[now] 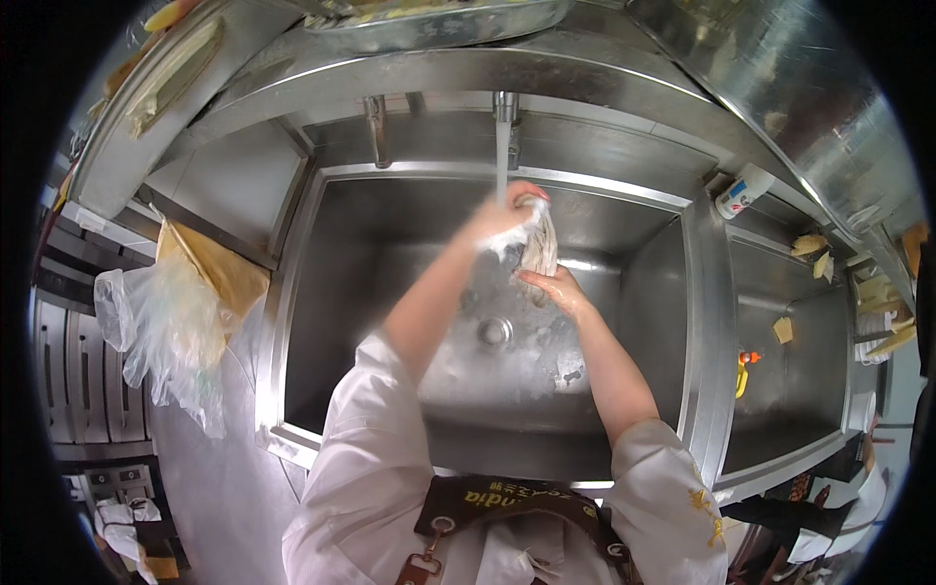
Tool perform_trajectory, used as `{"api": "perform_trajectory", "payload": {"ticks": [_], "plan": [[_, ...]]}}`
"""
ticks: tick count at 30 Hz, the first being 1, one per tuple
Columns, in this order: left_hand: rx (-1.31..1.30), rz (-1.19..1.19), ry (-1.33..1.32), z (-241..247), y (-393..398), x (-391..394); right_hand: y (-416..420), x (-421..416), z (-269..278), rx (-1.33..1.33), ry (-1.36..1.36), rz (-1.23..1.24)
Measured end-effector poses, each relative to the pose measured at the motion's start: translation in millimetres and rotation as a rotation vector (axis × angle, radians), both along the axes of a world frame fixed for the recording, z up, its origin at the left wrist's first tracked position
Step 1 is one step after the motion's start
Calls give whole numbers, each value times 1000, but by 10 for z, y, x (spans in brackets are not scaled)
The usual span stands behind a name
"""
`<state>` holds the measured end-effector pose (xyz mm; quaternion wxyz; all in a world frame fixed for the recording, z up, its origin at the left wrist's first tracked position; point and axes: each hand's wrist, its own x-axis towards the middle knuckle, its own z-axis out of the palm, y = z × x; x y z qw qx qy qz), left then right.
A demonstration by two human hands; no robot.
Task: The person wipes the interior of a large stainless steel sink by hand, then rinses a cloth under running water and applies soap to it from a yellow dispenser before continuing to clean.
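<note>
Water runs from a metal faucet [504, 110] into a stainless steel sink [439, 409]. Between my two hands a wet, whitish cloth [540, 252] hangs over the basin. My left hand [504, 216], blurred and covered with white suds, grips its upper end just beside the water stream. Lower down, my right hand [557, 287] holds the cloth's lower part, with the thumb and fingers around it. Beneath them the round drain [495, 332] shows, with foam patches on the sink bottom.
Plastic bags [175, 329] hang at the left rim. On the right, a second basin [760, 424] contains a yellow bottle [742, 376] and a sponge piece [783, 330]; a white bottle [744, 191] lies behind it. A metal tray [439, 31] stands on the shelf above. Another person [841, 512] is at lower right.
</note>
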<state>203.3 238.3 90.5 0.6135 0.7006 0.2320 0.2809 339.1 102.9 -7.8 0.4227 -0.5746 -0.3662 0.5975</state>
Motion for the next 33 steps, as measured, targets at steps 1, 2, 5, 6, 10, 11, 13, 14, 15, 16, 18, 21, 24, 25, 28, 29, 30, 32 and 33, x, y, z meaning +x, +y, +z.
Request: {"api": "perform_trajectory", "payload": {"ticks": [1, 2, 5, 6, 10, 11, 13, 14, 15, 16, 18, 21, 24, 25, 28, 29, 30, 32, 33], "plan": [[1, 88, 63, 57, 17, -88, -13, 10, -147, 4, 128, -52], [-65, 179, 25, 8, 47, -188, -47, 31, -290, 7, 255, -103], [-235, 359, -8, -114, 33, -688, 16, -90, -204, -34, 533, -321], [-340, 418, -31, -235, -51, -822, 70, -164, -131, -13, 617, -404], [-857, 393, -64, -804, -444, -948, 300, -617, 45, 66, 569, -435], [-1057, 352, -121, -849, -532, -848, 344, -728, 17, 81, 513, -423], [-1279, 56, -627, -1201, -612, -779, 223, -1192, 134, 283, -40, -285], [-1284, 236, -595, -1238, -633, -712, 89, -1315, 222, 347, -298, -252], [-1297, 202, -612, -1098, -711, -627, -45, -1388, 340, 403, -556, -220], [-1314, 161, -624, -750, -835, -526, -132, -1404, 523, 401, -696, -206], [-1257, -127, -681, -820, -792, -510, -205, -1378, 486, 575, -901, -152], [-921, -89, -828, -1675, -599, -466, -193, -1335, 471, 592, -1072, -63], [-717, 337, -384, -1350, -728, -337, -13, -829, 139, 496, -1098, -211], [-1225, 323, -455, -1264, -712, -316, 28, -696, 42, 476, -1084, -322], [-997, 500, -273, -978, -867, -287, 85, -473, -110, 351, -919, -357], [-923, 487, -240, -934, -867, -319, 106, -392, -154, 376, -902, -309], [-857, 491, -142, -735, -891, -315, 92, -257, -217, 390, -894, -267], [-716, 512, 56, -216, -891, -410, 82, -64, -105, 54, -853, -77], [-647, 467, 49, -252, -845, -469, 82, -100, -3, 93, -618, -154]]}}
